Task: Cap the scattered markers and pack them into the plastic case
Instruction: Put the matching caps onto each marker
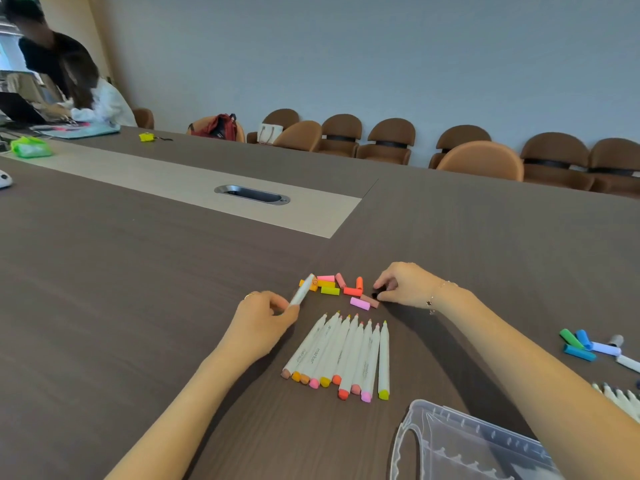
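My left hand [265, 315] grips a white marker [303, 289] that points up and to the right toward a cluster of loose caps [332, 285] in pink, orange, yellow and red. My right hand [405, 284] pinches a small black cap [376, 294] at the right edge of that cluster. Several uncapped white markers [346, 355] lie side by side between my forearms, tips pointing away from me. The clear plastic case [464, 445] lies at the bottom right, partly under my right forearm.
Green and blue caps [578, 342] and more white markers [620, 398] lie at the right edge. A metal cable port [252, 195] sits in the table's pale centre strip. Brown chairs [479, 159] line the far side. Two people sit at the far left.
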Available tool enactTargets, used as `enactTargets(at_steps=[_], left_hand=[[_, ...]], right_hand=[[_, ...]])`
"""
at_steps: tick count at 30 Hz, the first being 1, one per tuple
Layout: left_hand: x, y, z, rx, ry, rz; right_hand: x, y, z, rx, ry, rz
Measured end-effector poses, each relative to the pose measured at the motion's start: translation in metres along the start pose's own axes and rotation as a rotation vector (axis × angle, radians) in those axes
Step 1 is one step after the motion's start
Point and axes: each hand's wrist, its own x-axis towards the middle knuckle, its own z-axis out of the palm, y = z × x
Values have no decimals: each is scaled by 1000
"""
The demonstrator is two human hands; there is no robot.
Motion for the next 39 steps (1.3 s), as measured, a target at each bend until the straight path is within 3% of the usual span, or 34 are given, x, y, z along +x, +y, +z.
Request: enactTargets(at_steps=[3,5,8,16,22,28,33,39], left_hand=[[-1,2,-7,-123,-29,-38],[-1,4,-11,-178,-51,-58],[-4,11,-13,-374,-116,-130],[-11,16,-23,-466,-176,-125],[-11,17,-23,-448,-172,-117],[-10,16,-24,-438,-159,-108],[-11,15,-25,-434,-167,-94],[-11,17,-25,-422,-172,-98]], right_hand=[[-2,-1,6,58,236,36],[-6,-11,6,412,390,81],[-13,-35,6,1040,248,84],[-8,-73,19,1438,68,44],[-6,-80,23,1456,29,47],[-5,-78,21,1554,122,50],[-6,-80,18,1218,99,-31],[-5,-78,16,1105,149,-54]])
